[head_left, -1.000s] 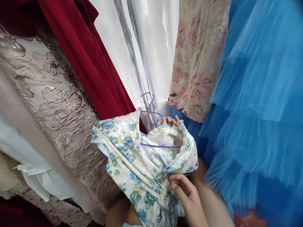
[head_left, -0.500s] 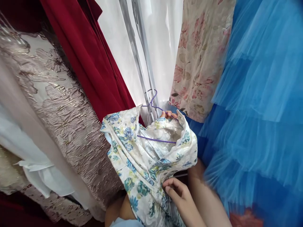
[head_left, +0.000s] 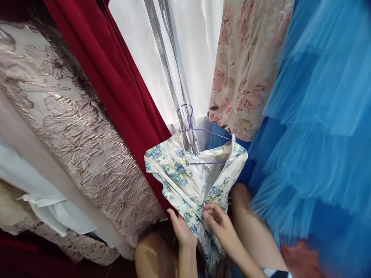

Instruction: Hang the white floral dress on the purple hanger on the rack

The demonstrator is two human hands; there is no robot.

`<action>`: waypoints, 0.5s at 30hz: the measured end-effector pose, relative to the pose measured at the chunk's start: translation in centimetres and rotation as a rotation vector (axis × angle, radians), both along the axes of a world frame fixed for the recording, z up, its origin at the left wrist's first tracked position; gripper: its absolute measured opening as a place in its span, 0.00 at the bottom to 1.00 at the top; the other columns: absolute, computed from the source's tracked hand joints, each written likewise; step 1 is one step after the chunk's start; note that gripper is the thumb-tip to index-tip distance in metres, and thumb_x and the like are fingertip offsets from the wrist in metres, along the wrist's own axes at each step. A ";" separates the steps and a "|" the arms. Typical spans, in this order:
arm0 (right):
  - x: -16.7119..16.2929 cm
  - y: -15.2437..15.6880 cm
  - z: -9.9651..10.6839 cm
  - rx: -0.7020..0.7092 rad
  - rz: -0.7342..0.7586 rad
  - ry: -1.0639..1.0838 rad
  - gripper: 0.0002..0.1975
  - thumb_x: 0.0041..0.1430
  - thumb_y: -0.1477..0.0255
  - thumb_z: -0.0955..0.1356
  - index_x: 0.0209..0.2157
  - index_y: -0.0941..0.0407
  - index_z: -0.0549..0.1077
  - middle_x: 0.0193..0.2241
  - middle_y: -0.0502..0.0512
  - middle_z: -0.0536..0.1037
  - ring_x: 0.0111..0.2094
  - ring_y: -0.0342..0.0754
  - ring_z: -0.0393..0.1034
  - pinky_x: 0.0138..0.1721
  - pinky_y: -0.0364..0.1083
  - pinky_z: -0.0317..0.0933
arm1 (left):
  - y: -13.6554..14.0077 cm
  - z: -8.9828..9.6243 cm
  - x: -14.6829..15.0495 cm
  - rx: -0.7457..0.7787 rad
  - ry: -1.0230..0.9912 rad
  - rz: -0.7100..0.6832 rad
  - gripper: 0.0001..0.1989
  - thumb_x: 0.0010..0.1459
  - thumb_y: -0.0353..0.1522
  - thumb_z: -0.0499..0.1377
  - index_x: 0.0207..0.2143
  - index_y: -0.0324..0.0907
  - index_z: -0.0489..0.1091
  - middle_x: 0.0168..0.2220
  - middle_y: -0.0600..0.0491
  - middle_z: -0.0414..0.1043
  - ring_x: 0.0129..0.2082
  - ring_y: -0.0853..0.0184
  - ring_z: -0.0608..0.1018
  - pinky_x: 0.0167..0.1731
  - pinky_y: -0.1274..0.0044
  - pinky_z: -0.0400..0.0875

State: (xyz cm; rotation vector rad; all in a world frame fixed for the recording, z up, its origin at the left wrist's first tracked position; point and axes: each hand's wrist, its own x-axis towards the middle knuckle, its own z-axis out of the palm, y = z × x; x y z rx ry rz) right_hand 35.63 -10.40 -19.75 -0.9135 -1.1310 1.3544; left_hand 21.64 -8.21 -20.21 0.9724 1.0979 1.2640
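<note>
A white dress (head_left: 179,168) with blue and green flowers is on a purple wire hanger (head_left: 207,131), its neckline gaping over the hanger's lower bar. At the bottom of the neckline, my right hand (head_left: 217,220) pinches the fabric between thumb and fingers. My left hand (head_left: 185,233) lies against the dress's left side at the waist, thumb stretched away from the cloth. Its other fingers are partly hidden behind the fabric. Below the hands the dress narrows into bunched folds between my knees.
A dark red garment (head_left: 116,77) and a pinkish embossed one (head_left: 87,135) hang at left. Metal poles (head_left: 171,54) rise before white cloth (head_left: 199,50). A pink-flowered garment (head_left: 240,77) and a tiered blue tulle dress (head_left: 315,116) hang at right.
My left hand has left the hanger's right shoulder and come down to the dress's left side. The dress sits straighter and further right, and my right hand pinches slightly higher.
</note>
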 end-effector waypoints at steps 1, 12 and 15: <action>0.0 0.1 -0.1 0.001 0.020 0.005 0.15 0.59 0.58 0.70 0.39 0.56 0.74 0.31 0.53 0.76 0.35 0.50 0.71 0.38 0.46 0.65 | -0.6 -0.3 0.4 0.003 -0.029 0.123 0.35 0.60 0.55 0.53 0.64 0.48 0.62 0.58 0.43 0.69 0.60 0.51 0.70 0.55 0.58 0.69; 1.4 0.1 1.2 0.108 -0.007 -0.179 0.14 0.63 0.59 0.68 0.33 0.56 0.70 0.26 0.51 0.71 0.28 0.45 0.65 0.29 0.43 0.59 | -3.3 -0.2 0.8 0.101 0.116 0.342 0.28 0.51 0.40 0.68 0.51 0.34 0.72 0.49 0.40 0.77 0.53 0.51 0.77 0.51 0.67 0.73; 2.0 0.3 2.0 0.096 0.001 -0.162 0.15 0.64 0.59 0.67 0.31 0.56 0.69 0.25 0.51 0.71 0.27 0.45 0.64 0.28 0.42 0.58 | -3.1 -0.9 1.4 0.107 0.172 0.327 0.26 0.54 0.41 0.67 0.51 0.34 0.71 0.49 0.38 0.76 0.53 0.52 0.77 0.51 0.66 0.73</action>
